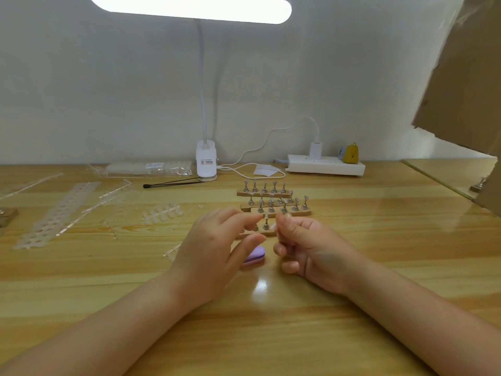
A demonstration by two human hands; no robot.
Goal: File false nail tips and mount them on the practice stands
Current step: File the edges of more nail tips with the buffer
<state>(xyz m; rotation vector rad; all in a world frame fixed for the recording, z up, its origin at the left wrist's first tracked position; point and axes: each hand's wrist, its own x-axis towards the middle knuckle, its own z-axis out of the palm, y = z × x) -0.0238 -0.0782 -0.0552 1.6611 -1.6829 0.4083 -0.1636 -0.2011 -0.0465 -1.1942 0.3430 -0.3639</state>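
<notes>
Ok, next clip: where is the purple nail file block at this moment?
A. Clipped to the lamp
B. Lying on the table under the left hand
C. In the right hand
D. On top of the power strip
B: the purple nail file block lies on the wooden table, partly hidden beneath the left hand, which does not grip it.

The left hand [217, 248] hides most of the purple nail file [254, 255] and part of the near wooden stand [264, 232].
</notes>
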